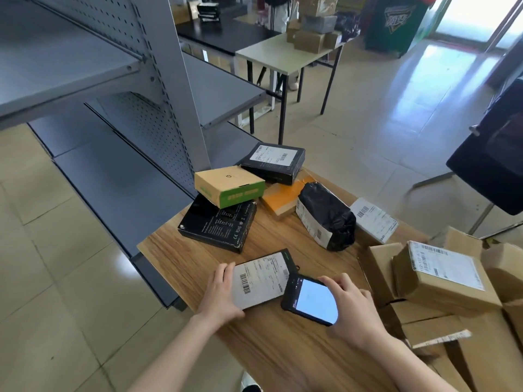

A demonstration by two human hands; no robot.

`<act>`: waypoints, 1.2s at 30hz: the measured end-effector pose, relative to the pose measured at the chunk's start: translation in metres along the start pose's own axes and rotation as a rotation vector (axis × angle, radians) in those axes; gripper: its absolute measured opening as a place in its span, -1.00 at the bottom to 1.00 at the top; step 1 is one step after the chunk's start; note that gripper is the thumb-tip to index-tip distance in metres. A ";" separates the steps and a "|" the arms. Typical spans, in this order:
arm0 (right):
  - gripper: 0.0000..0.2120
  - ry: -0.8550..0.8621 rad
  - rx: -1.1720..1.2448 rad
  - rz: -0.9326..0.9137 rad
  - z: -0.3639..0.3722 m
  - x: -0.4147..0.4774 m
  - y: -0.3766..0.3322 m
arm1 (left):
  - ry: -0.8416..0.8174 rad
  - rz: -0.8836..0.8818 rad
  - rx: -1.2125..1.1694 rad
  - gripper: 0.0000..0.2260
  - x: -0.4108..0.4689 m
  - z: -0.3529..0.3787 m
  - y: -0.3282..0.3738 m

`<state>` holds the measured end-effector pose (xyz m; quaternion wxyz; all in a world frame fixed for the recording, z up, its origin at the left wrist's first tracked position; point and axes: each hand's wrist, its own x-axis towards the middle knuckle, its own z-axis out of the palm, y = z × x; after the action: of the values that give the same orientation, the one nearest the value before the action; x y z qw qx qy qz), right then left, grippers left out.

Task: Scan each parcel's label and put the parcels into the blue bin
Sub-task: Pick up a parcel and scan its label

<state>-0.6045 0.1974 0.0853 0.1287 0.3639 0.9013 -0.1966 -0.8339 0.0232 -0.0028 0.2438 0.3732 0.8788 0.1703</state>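
Note:
A flat black parcel (261,277) with a white barcode label lies on the wooden table (283,349), near its left edge. My left hand (219,295) grips the parcel's left side. My right hand (349,304) holds a black handheld scanner (310,299) with a lit screen, just right of the label and overlapping the parcel's corner. Further back lie other parcels: a black box (218,224), a tan box with a green side (229,186) on top of it, another black labelled box (273,162), an orange packet (283,199) and a black plastic bag (325,216). No blue bin is in view.
Several cardboard boxes (441,281) are piled at the table's right. A grey metal shelving unit (113,94) stands to the left and behind. A black chair (492,171) is at far right. Far tables (288,52) carry more boxes; a person stands behind them.

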 end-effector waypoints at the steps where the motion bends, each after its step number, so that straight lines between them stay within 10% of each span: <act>1: -0.06 0.016 -0.055 -0.023 -0.003 0.001 -0.002 | -0.006 0.061 0.026 0.08 0.001 -0.005 -0.001; 18: -0.12 0.176 -0.154 -0.128 -0.015 -0.031 0.018 | 0.079 0.345 0.311 0.01 -0.021 -0.038 0.046; 36: 0.00 0.555 0.614 0.288 -0.030 -0.097 0.082 | 0.411 0.445 -0.157 -0.11 -0.020 -0.046 0.143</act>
<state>-0.4810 0.2066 0.1271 -0.2065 0.5464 0.7414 -0.3303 -0.7654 0.0981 0.1097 0.0457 0.4941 0.7906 0.3589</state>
